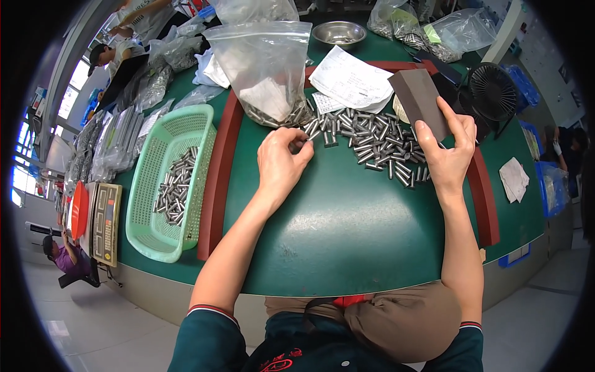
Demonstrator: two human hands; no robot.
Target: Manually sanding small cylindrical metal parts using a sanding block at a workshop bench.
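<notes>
My left hand point(280, 162) is closed in a pinch at the left edge of a loose pile of metal pins point(375, 139). A short metal pin point(314, 135) shows at its fingertips. Gripped between the thumb and fingers of my right hand point(451, 149) is a dark grey-brown rectangular block point(418, 99), tilted above the right side of the pile. The pins are silvery cylinders, some with a flared head. Just beyond my left hand stands an open clear zip bag point(266, 68) with more pins and a white paper inside.
A green plastic basket point(137, 204) with pins stands on the left, beyond a dark red wooden rail point(218, 192). Printed papers point(350, 77) lie behind the pile, near a steel bowl point(339, 32). A black fan point(493, 90), a white cloth point(514, 180) and a scale point(106, 226) are around.
</notes>
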